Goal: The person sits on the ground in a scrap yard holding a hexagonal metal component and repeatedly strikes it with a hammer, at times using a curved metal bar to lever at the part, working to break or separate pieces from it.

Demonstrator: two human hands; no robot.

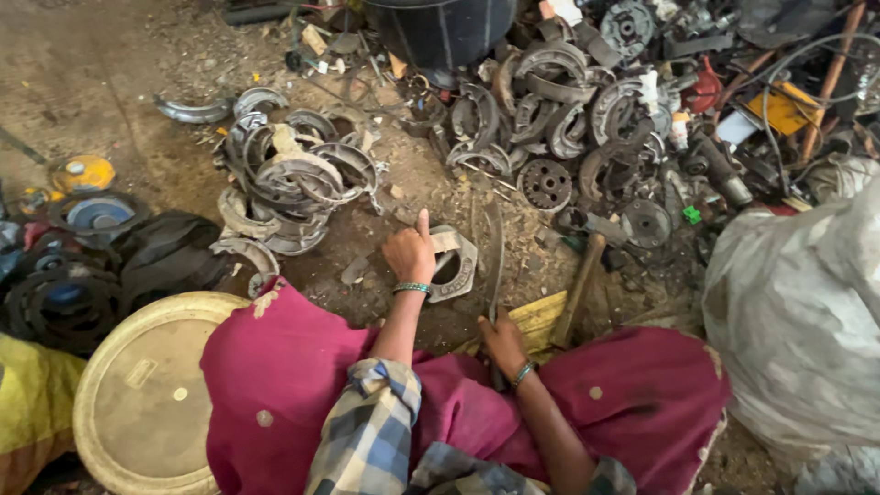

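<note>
Lap: magenta cloth (302, 367).
Left hand (410, 254): closed on brake shoe (454, 266).
Right hand (501, 341): grips flat bar (495, 252).
Progress: lining (445, 240) partly lifted; heap (550, 110) untouched.

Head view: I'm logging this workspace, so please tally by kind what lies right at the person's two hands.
Ring-shaped metal part, under the left hand: 1
Long metal bar, at the right hand: 1
Wooden-handled tool: 1
Wrist bangles: 2
Total: 5

Left hand (410, 254) outstretched (right hand (502, 341) curled)
</note>
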